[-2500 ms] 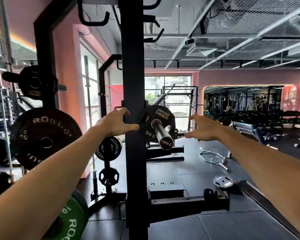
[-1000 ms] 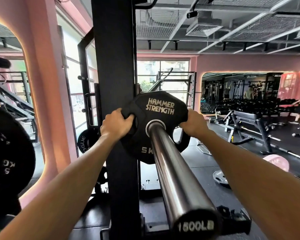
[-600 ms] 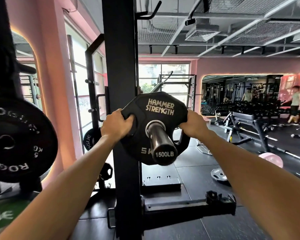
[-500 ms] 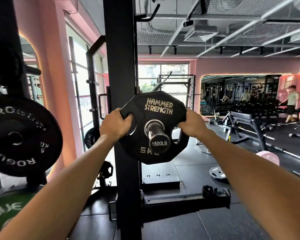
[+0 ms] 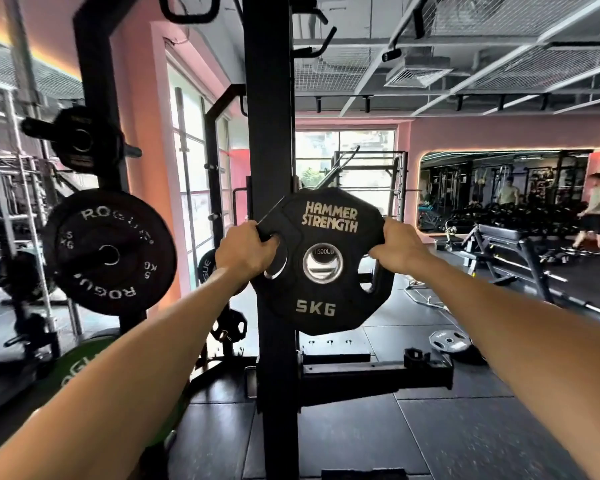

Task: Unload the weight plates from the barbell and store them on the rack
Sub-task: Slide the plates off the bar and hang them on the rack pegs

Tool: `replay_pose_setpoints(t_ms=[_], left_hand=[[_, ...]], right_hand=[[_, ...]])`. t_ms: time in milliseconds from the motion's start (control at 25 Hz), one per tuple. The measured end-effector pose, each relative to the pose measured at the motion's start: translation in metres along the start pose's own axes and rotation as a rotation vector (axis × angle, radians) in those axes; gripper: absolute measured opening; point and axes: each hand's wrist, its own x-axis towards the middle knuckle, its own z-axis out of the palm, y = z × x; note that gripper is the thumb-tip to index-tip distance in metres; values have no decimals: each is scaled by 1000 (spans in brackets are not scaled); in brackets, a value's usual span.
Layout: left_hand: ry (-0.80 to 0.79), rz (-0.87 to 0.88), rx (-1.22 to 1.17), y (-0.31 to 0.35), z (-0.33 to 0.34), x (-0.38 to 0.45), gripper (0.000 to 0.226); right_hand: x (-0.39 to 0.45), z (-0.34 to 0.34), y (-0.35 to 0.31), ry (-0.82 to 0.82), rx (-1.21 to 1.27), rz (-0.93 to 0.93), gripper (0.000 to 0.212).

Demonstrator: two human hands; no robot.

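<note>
Centre frame, in front of the black rack upright (image 5: 269,237): a black weight plate (image 5: 326,296) held upright in both hands, facing the camera. Cream lettering reads "HAMMER STRENGTH" across the top and "5KG" below the bore. Its outline is many-sided, not round, with grip slots cut through either side of a silver-ringed centre hole. Through that hole shows the barbell end cap (image 5: 323,251), marked "1500LB"; whether the plate still sits on the sleeve cannot be told.

Left hand (image 5: 246,252) wraps the plate's upper left edge, fingers curled closed into the slot there. Right hand (image 5: 397,245) clamps the upper right edge, fingers folded tight around the rim.

Left of the upright, a round black bumper plate (image 5: 110,254) hangs on a storage peg, white lettering "ROGUE" twice and "5 KG". Below it, a green plate (image 5: 84,365) with partial "ROGU" text. Another small black plate (image 5: 205,271) behind the left wrist shows "GUE".

On the dark floor at right lies a small grey plate (image 5: 449,341).
</note>
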Motion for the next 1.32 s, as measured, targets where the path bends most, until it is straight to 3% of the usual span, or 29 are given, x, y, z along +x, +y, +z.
replay_pose_setpoints(t_ms=[320,440,560,800,960,1320], left_hand=[[17,-78,155,-46,-81,-26,31],[44,-84,171,-79,-133,-22,31],[94,-75,203,-118,-187,-18,37],[132,-35,260,-225,-299,-15,39],[114,-97,298,-282,-352,-12,43],[84,-138,316,-398,-383,29,47]], right_hand=[[-29,27,-72,-87,42,-63,25],[-28,44,-128,-53,101,-142,34],[-31,65,-187,-36,67,-184,21],[-52,125,-323,-84,143,-230,23],[-61,160,-395,-122,127,-268,18],[-27,250,-480,-203,98,-321,23]])
